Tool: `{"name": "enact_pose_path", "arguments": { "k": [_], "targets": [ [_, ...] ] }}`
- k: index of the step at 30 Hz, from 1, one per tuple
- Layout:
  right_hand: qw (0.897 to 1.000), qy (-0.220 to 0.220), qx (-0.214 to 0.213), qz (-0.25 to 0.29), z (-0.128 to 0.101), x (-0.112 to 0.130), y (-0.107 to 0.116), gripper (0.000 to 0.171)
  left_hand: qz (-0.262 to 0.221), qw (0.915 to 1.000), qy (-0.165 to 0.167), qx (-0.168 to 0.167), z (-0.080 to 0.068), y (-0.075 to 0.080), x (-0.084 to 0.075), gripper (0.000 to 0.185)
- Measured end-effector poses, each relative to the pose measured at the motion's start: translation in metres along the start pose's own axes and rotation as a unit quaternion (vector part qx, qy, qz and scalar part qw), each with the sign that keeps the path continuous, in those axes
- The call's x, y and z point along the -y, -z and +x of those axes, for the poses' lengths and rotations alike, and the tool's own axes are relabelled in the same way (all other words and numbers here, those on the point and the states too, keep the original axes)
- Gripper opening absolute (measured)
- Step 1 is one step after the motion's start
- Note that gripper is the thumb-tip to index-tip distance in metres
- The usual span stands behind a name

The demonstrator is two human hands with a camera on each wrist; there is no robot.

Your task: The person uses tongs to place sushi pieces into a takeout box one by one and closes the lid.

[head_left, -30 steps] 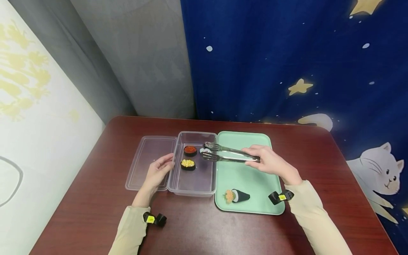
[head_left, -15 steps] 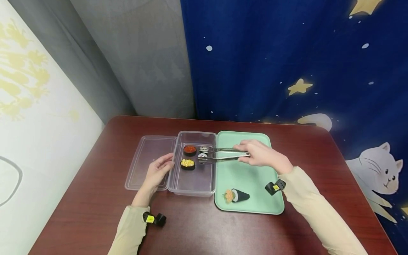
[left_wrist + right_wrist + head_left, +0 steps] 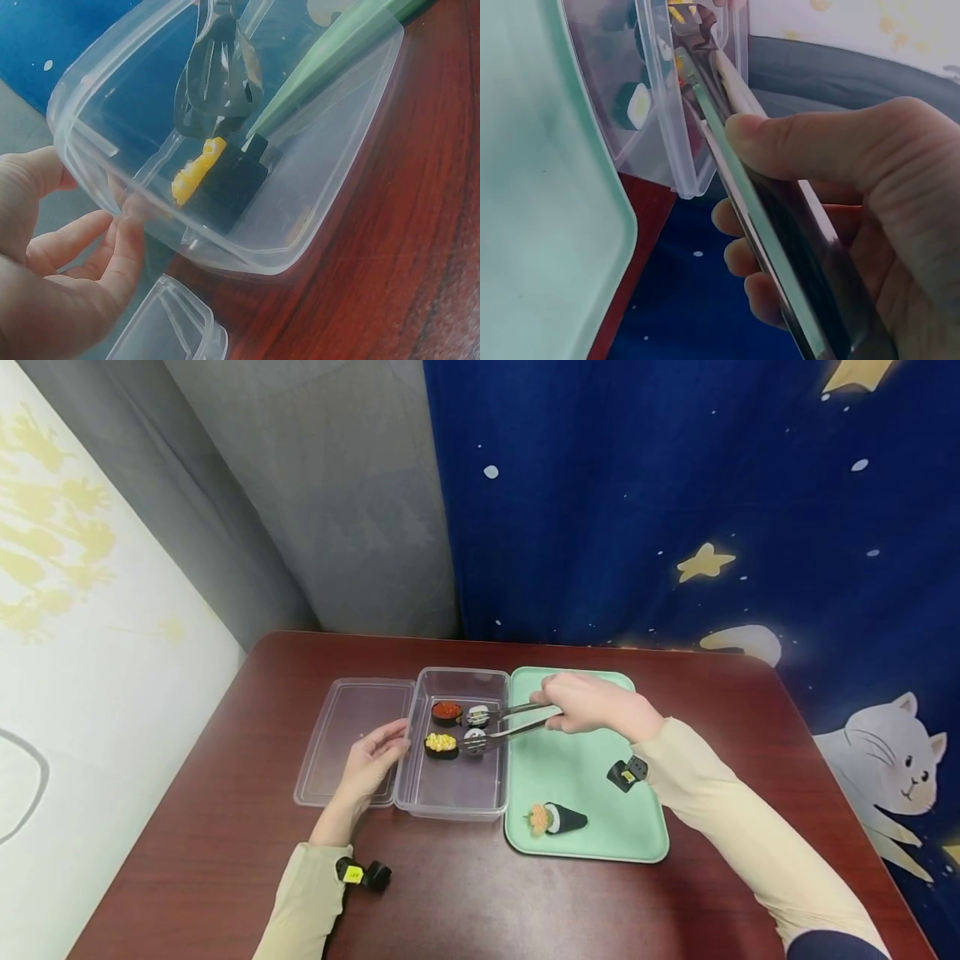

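Note:
My right hand [image 3: 585, 702] grips metal tongs [image 3: 525, 722] with dark ends, over the clear plastic box [image 3: 450, 793]. The tongs' arms stand apart, one end over each of two small black-and-white sushi rolls [image 3: 474, 741]; whether they touch is unclear. Left of the rolls sit a sushi piece with red roe [image 3: 447, 712] and one with yellow corn [image 3: 441, 743]. My left hand [image 3: 373, 760] touches the box's left wall with its fingers [image 3: 124, 247]. In the right wrist view, the thumb [image 3: 772, 142] presses along the tongs.
A green tray [image 3: 585, 777] stands against the box's right side, with a cone-shaped hand roll [image 3: 558, 819] near its front edge. Left of the box lies its clear lid [image 3: 352, 710], partly under the left hand. All stand on a dark red-brown table [image 3: 450, 893].
My right hand and the tongs have moved left and away from me over the box. The tongs' ends have spread, and two rolls now show beneath them. The left hand stays put.

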State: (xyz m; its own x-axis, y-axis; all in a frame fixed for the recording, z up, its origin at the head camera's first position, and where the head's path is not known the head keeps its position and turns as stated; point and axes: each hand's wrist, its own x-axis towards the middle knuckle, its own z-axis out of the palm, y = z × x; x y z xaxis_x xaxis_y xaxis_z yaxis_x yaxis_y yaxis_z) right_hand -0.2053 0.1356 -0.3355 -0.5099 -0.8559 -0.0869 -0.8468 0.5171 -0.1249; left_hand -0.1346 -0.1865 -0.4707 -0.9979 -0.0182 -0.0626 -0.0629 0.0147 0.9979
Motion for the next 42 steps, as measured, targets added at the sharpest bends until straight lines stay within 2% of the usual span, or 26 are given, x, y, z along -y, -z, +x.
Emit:
{"name": "enact_pose_path", "arguments": {
  "k": [4, 15, 22, 33, 38, 42],
  "targets": [
    [0.999, -0.008, 0.024, -0.031, 0.008, 0.004, 0.003, 0.012, 0.001, 1.0, 0.001, 0.0, 0.0, 0.001, 0.001, 0.041],
    [0.997, -0.042, 0.059, -0.023, 0.024, 0.011, 0.007, 0.009, -0.001, 1.0, -0.002, -0.001, 0.001, 0.0, 0.0, 0.042],
    [0.994, -0.068, 0.077, -0.047, 0.031, 0.019, 0.009, 0.005, 0.003, 1.0, 0.002, 0.0, 0.0, -0.001, 0.001, 0.041],
    [0.993, -0.082, 0.074, -0.052, 0.036, 0.025, 0.009, 0.009, 0.004, 1.0, 0.001, -0.002, -0.001, 0.0, 0.002, 0.041],
    [0.994, -0.071, 0.063, -0.053, 0.029, 0.019, 0.008, 0.009, 0.003, 1.0, -0.001, -0.002, -0.001, 0.0, 0.002, 0.041],
    [0.996, -0.065, 0.046, -0.037, 0.017, 0.012, 0.007, 0.02, 0.002, 1.0, -0.001, -0.001, -0.001, 0.0, 0.002, 0.041]
  ]
}}
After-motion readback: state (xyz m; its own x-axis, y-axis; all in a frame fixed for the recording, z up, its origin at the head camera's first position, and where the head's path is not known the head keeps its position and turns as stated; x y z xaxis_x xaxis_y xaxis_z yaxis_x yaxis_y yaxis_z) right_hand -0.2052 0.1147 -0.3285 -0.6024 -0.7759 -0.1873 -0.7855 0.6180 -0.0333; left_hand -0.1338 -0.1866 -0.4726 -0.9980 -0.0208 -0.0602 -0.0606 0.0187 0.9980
